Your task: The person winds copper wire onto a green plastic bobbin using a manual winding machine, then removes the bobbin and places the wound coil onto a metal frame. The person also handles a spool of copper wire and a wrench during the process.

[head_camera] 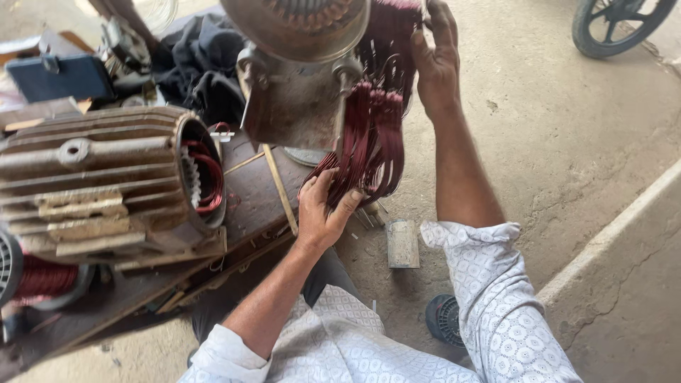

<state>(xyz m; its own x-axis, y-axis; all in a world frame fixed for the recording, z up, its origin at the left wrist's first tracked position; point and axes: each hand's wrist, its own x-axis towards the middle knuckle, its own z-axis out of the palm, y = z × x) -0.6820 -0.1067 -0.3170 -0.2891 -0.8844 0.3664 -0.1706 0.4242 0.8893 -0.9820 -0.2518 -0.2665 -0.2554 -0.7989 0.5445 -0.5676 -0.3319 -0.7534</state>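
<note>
A grey motor stator housing (298, 85) stands on a low wooden bench, with dark red copper coil windings (372, 135) hanging out of its right side. My left hand (323, 209) grips the lower loops of those windings between thumb and fingers. My right hand (434, 60) is raised higher up, its fingers closed on the upper part of the same coil bundle beside the stator. Both forearms come from white patterned sleeves at the bottom of the view.
A ribbed, rusty motor body (99, 177) with red windings inside lies on the wooden bench (262, 198) at left. Dark cloth (198, 57) lies behind. A small metal cylinder (402, 243) rests on the concrete floor. A wheel (617, 25) stands top right; a concrete step (624, 269) at right.
</note>
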